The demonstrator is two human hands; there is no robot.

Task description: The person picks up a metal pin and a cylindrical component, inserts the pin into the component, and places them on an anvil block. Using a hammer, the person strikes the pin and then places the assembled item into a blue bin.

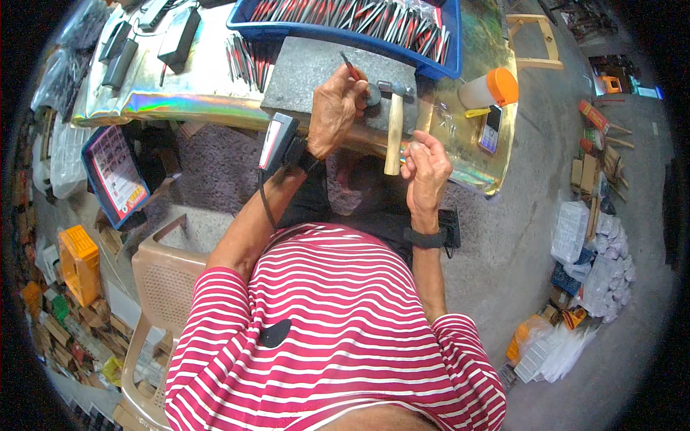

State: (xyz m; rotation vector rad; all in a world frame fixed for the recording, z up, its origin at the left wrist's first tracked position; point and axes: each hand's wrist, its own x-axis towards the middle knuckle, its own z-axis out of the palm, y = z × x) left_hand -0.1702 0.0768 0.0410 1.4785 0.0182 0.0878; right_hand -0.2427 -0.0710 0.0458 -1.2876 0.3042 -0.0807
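My left hand (332, 113) is closed over the grey stone block (302, 68), gripping a slim red-and-black piece (350, 66) whose dark tip points away from me. Beside its fingers is a small round grey metal part (373, 95). A hammer (394, 136) with a pale wooden handle lies with its steel head on the block, the handle reaching toward me over the table edge. Just right of that handle, my right hand (427, 171) has its thumb and fingertips pinched together; anything between them is too small to make out.
Behind the block stands a blue tray (345, 30) of similar red-and-dark pieces, with another bunch (248, 65) at its left. An orange-capped jar (489, 89) and a phone (491, 129) are on the right. Black boxes (180, 36) sit far left; a plastic chair (169, 266) is beside me.
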